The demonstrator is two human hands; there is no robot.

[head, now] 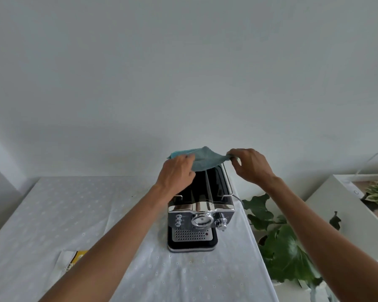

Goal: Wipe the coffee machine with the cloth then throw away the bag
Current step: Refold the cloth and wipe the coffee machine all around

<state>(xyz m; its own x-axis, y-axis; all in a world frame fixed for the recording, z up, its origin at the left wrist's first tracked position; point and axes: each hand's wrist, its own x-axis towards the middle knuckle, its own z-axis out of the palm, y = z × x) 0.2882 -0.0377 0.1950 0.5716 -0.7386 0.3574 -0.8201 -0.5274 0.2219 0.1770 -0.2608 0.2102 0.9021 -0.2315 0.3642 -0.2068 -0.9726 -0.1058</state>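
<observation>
A black and chrome coffee machine point(202, 205) stands on the white tablecloth, its front facing me. A teal cloth point(203, 159) is stretched over the machine's back top edge. My left hand point(177, 173) grips the cloth's left end. My right hand point(250, 166) pinches its right corner between thumb and fingers. A white and yellow bag point(71, 261) lies flat on the table at the near left, partly hidden by my left forearm.
The table point(74, 214) with the white dotted cloth runs to a white wall behind. A leafy green plant point(279, 243) stands right of the table's edge. A white cabinet point(340, 214) with another plant is at the far right.
</observation>
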